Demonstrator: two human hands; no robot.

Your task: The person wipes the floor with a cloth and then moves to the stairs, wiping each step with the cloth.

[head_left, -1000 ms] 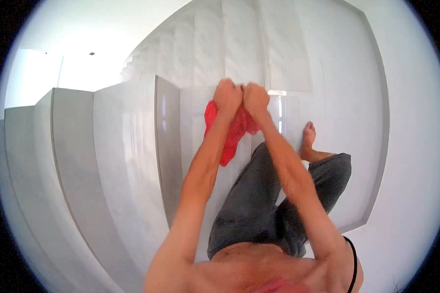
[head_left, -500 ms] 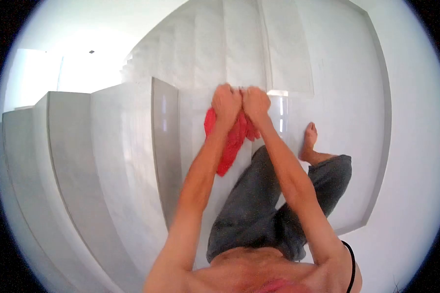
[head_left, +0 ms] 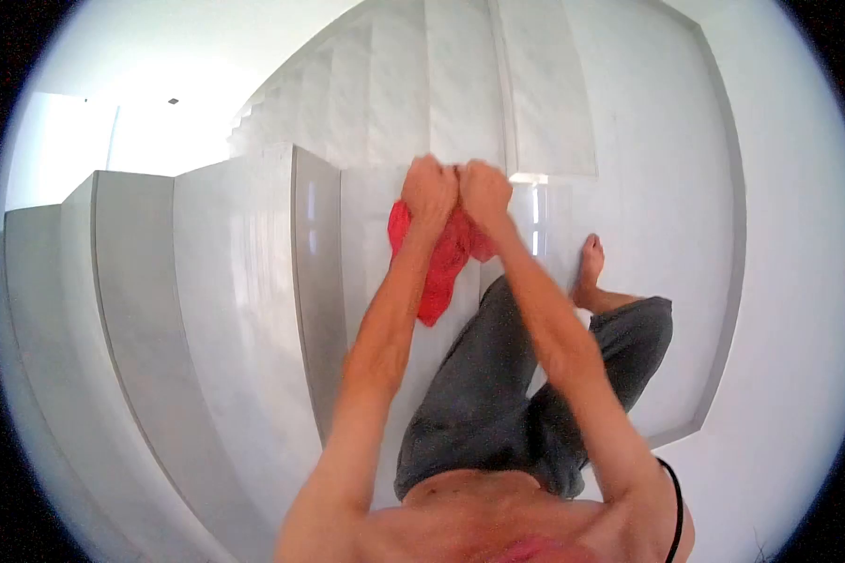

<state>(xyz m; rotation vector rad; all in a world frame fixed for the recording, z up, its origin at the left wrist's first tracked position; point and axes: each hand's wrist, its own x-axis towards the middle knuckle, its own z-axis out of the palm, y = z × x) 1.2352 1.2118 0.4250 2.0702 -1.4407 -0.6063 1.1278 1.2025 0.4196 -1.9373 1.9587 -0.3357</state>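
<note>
Where the grey step edge (head_left: 317,281) runs down the white staircase, the following are entered, each placed from that edge.

1. Red cloth (head_left: 444,258). It is just right of the step edge. The upper part is bunched inside two fists and the lower part hangs loose in a crumpled tail towards the person's body. The folds suggest thin, soft fabric, judged light, limp and not fragile, and unlikely to slide out of a closed fist. Wet or dry: cannot tell. The soundest hold is judged to be the gathered top, where the bulk sits; a grip on the tail alone would leave the rest flopping.

2. Left hand (head_left: 430,188). A tight fist round the cloth's top, on the side nearer the step edge, knuckles touching the other hand.

3. Right hand (head_left: 485,186). Also a tight fist, clamped on the same bunch, just beyond the left hand from the step edge.

4. Grey trousers (head_left: 498,394). Right of the step edge, below the cloth, on a bent leg.

5. Bare foot (head_left: 590,267). Farther right of the step edge than either hand, planted on a white surface.

6. Further white steps (head_left: 141,300). Left of the step edge.
</note>
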